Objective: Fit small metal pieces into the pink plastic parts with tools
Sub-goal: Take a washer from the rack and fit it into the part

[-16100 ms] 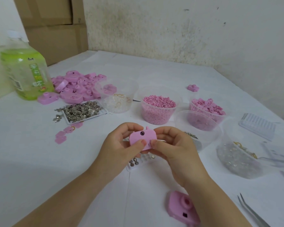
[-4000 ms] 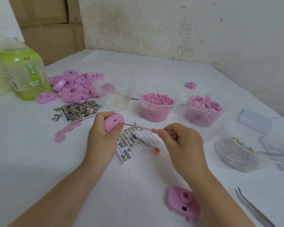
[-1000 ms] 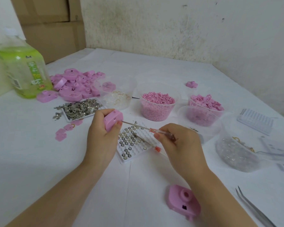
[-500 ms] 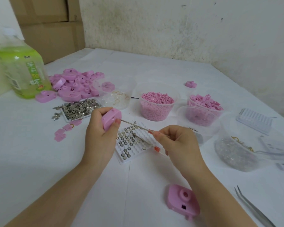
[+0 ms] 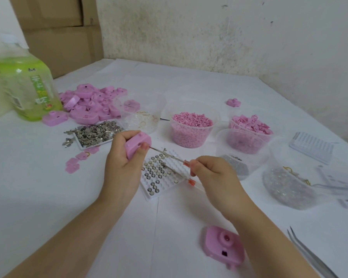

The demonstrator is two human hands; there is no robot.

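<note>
- My left grip [image 5: 123,167] is curled round a pink plastic part [image 5: 138,144], thumb pressed on its near face, holding it up off the white surface [image 5: 48,197]
- My right grip [image 5: 217,173] pinches the red-collared end of a thin metal tool [image 5: 167,155] between thumb and fingertips
- The tool's tip meets the side of the held part, right beside my left thumb
- Under the tool sits a white tray [image 5: 152,197] with rows of small metal discs, and a second thin tool [image 5: 177,173] lies across it
- Another pink part [image 5: 224,245] lies flat by my right forearm, with tweezers [image 5: 309,255] towards the right edge
- Farther back I see a tub of pink pellets [image 5: 191,129], a heap of pink parts [image 5: 88,107] and a flat dish of metal pieces [image 5: 96,133]
</note>
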